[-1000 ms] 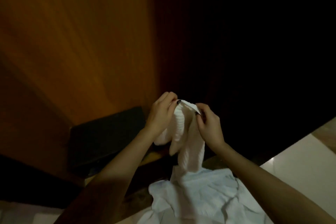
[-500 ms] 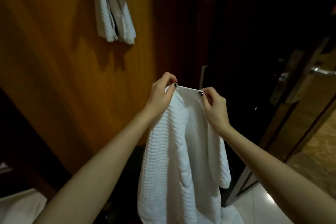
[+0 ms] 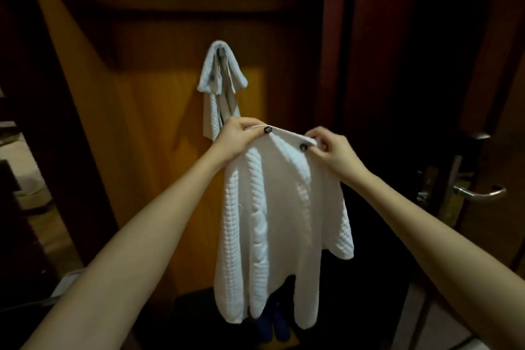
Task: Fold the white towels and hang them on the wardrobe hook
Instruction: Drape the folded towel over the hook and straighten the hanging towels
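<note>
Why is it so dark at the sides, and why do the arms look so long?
Head view: dim warm light falls on the wardrobe around the hanging towel, the sides lie in shadow; the held towel shows brightest; the wide lens stretches the arms toward the corners.

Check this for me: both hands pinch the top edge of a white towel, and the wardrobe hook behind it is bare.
Not quite. The hook is not bare: a second white towel hangs from it, as the head view shows. The rest stands: the left hand and right hand pinch the top edge of the held towel.
</note>
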A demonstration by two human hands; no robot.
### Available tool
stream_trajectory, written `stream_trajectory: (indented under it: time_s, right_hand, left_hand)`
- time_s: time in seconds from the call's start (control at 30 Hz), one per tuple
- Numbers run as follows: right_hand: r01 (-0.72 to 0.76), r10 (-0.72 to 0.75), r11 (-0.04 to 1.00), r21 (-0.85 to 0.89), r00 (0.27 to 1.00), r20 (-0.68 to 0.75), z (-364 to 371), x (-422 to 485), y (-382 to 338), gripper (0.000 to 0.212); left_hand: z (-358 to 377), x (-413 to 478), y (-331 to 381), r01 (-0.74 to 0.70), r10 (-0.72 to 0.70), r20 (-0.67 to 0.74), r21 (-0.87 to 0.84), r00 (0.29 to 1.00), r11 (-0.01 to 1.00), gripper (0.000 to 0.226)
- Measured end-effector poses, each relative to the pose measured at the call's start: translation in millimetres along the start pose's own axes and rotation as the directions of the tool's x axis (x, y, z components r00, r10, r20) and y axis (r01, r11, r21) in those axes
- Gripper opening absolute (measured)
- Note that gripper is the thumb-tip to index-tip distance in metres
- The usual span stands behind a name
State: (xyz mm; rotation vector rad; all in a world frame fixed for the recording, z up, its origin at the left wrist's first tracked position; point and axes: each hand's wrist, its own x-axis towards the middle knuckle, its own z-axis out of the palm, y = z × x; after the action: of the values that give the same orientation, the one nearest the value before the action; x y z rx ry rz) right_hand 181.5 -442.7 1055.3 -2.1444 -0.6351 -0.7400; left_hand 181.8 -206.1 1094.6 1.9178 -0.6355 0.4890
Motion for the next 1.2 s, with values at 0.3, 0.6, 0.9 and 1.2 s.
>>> stream_trajectory:
  time_s: [0.3, 0.6, 0.9, 1.2]
  right_hand:
    - [-0.226, 0.249, 0.955, -0.190, 0.962, 0.108, 17.9, -8.4, 32.3, 0.035]
    - [-0.279, 0.302, 0.938, -0.207, 0.949, 0.089, 23.2, 19.3, 39.6, 0.015]
    - [-0.090, 0.088, 0.996, 0.000, 0.971, 0.221, 55.3, 93.1, -47.7, 0.026]
    - [-0.176, 0.014, 0.913, 0.367, 0.914, 0.405, 84.1, 100.5, -56.2, 0.007]
  left_hand:
    - [-38.3, 14.6, 6.0, 0.059, -0.062, -0.175, -0.019, 0.983, 0.998, 0.011]
    - [-97.6, -0.4, -38.6, 0.240, -0.199, -0.322, 0.092, 0.925, 0.966, 0.015]
    - [-69.9, 2.2, -46.0, 0.187, -0.185, -0.027, 0.211, 0.982, 0.959, 0.022]
    - [-38.7, -2.4, -66.6, 0.385, -0.326, 0.287, -0.183, 0.901, 0.904, 0.021]
